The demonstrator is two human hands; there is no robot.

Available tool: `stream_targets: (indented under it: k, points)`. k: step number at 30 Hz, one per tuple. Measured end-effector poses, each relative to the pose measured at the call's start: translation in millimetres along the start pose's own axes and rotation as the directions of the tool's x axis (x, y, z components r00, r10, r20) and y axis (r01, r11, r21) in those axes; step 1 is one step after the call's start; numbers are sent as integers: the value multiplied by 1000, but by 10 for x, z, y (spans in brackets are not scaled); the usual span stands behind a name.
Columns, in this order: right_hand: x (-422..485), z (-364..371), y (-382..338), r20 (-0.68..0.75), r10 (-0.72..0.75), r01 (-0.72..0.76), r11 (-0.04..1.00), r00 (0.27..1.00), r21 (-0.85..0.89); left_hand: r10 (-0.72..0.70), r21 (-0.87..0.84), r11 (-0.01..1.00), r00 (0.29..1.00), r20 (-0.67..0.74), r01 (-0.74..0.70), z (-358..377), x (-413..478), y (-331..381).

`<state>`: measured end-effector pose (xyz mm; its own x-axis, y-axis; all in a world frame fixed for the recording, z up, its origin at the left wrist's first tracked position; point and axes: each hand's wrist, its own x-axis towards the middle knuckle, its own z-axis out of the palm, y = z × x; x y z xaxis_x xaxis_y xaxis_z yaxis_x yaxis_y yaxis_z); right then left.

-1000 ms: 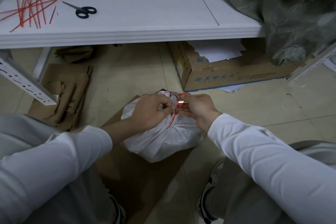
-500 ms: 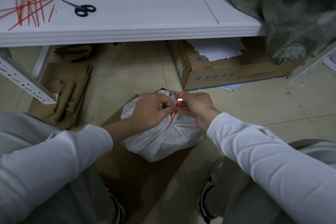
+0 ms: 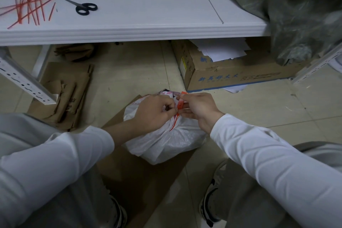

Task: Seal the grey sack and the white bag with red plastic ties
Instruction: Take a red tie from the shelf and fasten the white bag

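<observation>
The white bag (image 3: 166, 140) sits on a sheet of cardboard (image 3: 140, 181) on the floor, its neck gathered at the top. My left hand (image 3: 154, 112) grips the bunched neck and pinches a red plastic tie (image 3: 179, 104) there. My right hand (image 3: 199, 107) pinches the tie's flat head from the right. The tie's thin tail runs down over the bag. The grey sack (image 3: 296, 5) lies on the right end of the white table (image 3: 148, 29). Several spare red ties (image 3: 35, 0) lie at the table's far left.
Black scissors (image 3: 84, 7) lie on the table beside the spare ties. A cardboard box (image 3: 231, 76) with papers stands under the table, just behind the bag. Torn cardboard (image 3: 68, 98) and a perforated metal leg (image 3: 24, 81) are at the left. My shoes flank the cardboard sheet.
Both hands stay at the bag's neck; the fingers have shifted slightly on the red tie. The bag has not moved.
</observation>
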<state>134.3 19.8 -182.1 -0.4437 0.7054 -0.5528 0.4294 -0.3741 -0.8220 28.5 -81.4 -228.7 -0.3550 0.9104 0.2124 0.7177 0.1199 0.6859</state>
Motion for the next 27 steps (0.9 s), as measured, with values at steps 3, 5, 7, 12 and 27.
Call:
stream_targets:
  k: [3,5,7,12,27]
  points:
    - [-1,-10,-4,4,1,-1,1000,1000,-9,13,-8,1000,1000,-13,-13,14,4,-12]
    - [-2,-9,-3,0,-4,4,1000,1000,-6,24,-15,1000,999,-25,-24,23,5,-21]
    - [8,-8,-3,-11,-9,9,1000,1000,5,29,-35,999,999,-29,-30,28,3,-30]
    - [25,-11,-14,-18,-2,3,999,1000,39,9,-90,996,1000,-29,-11,22,-15,-8]
    - [44,12,9,-1,-20,20,1000,1000,14,52,-100,993,996,-75,-59,33,-14,23]
